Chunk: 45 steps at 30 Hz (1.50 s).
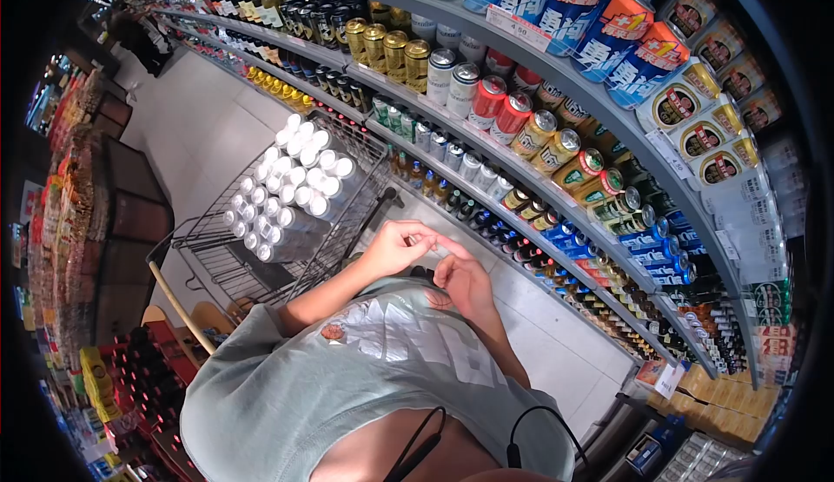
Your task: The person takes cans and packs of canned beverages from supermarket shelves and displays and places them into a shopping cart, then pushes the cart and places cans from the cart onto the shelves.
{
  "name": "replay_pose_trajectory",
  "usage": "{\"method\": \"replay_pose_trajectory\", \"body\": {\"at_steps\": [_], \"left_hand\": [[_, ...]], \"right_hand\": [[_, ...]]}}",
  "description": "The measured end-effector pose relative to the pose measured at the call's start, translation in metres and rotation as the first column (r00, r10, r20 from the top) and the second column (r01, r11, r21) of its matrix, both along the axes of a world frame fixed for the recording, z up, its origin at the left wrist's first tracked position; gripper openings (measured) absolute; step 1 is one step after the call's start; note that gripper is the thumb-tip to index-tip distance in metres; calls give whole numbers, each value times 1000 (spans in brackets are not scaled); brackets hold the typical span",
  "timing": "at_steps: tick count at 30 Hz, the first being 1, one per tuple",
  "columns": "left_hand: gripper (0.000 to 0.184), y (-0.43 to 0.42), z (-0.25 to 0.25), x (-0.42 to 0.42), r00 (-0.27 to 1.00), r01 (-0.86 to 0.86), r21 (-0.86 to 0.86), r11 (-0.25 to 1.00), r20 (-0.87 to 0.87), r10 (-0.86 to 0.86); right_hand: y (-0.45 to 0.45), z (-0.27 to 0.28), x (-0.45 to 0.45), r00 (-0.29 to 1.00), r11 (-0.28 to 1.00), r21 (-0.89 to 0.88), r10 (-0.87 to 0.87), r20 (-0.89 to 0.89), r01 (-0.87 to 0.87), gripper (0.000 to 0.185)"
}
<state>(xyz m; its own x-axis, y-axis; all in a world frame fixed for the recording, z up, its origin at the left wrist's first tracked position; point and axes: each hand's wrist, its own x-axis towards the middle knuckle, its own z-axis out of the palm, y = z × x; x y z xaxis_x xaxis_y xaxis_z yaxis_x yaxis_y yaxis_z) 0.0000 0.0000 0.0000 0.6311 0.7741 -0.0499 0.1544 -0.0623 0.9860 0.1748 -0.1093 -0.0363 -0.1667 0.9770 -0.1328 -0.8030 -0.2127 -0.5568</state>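
In front of my chest both hands are raised close together. My left hand [395,247] is closed, thumb and fingers pinched at the tip of my right index finger. Whether anything small is in that pinch I cannot make out. My right hand [463,280] has its index finger stretched towards the left hand, the other fingers loosely bent, and no object shows in it. Just beyond my left forearm stands a wire shopping cart [213,265], with silver-topped cans [291,187] packed inside it.
Long shelves [486,139] of beer cans and bottles curve along the right. Blue and orange cans [591,26] fill the upper shelf. Tiled floor [187,104] runs ahead between the shelves and the left-hand displays. Dark red-topped bottles [148,378] stand at lower left, yellow boxes [717,404] at lower right.
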Motion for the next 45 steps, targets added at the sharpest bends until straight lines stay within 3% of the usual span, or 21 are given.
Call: {"method": "replay_pose_trajectory", "body": {"at_steps": [9, 11, 15, 17, 19, 21, 23, 26, 27, 29, 30, 31, 32, 35, 39, 43, 45], "left_hand": [[17, 16, -25, -32, 993, -119, -78, 990, -8, 119], [18, 19, -36, -43, 976, -204, -194, 959, 41, 216], [19, 31, -47, -77, 955, -259, -259, 930, 74, 287], [19, 38, -48, -95, 942, -302, -284, 910, 55, 330], [19, 45, -44, -113, 933, -321, -287, 903, 68, 353], [19, 55, -41, -131, 932, -359, -98, 928, 24, 363], [20, 65, -41, -146, 930, -356, -97, 929, 54, 363], [29, 76, -39, -169, 852, -383, -416, 825, 188, 490], [29, 81, -40, -178, 847, -383, -434, 815, 187, 498], [35, 94, -38, -195, 703, -290, -638, 713, 363, 611], [37, 97, -38, -204, 650, -236, -671, 703, 428, 628], [40, 101, -37, -213, 588, -181, -699, 692, 487, 646], [40, 109, -37, -221, 546, -151, -654, 741, 570, 614], [41, 113, -33, -240, 489, -108, -598, 794, 663, 566], [45, 113, -20, -261, 445, -132, -546, 828, 714, 541], [38, 121, -51, -275, 459, -233, -492, 839, 705, 541], [34, 141, -82, -288, 583, -562, -377, 736, 451, 676]], "right_hand": [[27, 5, -37, 957, 997, -79, 37, 288, -15, 53], [36, 16, -49, 826, 996, -8, 75, 559, -85, 53], [56, 14, -81, 731, 983, 57, 91, 677, -175, 58], [67, 29, -97, 587, 949, -116, 275, 761, -295, 68], [79, 37, -112, 500, 932, -110, 282, 819, -345, 71], [90, 46, -127, 409, 915, -111, 279, 869, -388, 74], [102, 52, -141, 363, 887, -154, 329, 871, -434, 77], [117, 49, -164, 333, 880, -110, 288, 898, -463, 75], [124, 47, -172, 323, 875, -130, 306, 896, -467, 75], [142, 39, -184, 246, 872, -53, 196, 949, -487, 75], [152, 47, -193, 143, 861, -118, 215, 966, -494, 74], [159, 42, -197, 103, 848, -75, 151, 983, -525, 75], [167, 33, -202, 126, 851, -49, 134, 983, -523, 72], [181, 45, -225, 10, 790, -127, 166, 986, -600, 64], [188, 37, -245, -17, 713, -117, 146, 989, -691, 50], [191, 37, -252, -56, 654, -138, 145, 988, -744, 41], [195, 30, -245, -31, 655, -125, 153, 988, -745, 30]]}}
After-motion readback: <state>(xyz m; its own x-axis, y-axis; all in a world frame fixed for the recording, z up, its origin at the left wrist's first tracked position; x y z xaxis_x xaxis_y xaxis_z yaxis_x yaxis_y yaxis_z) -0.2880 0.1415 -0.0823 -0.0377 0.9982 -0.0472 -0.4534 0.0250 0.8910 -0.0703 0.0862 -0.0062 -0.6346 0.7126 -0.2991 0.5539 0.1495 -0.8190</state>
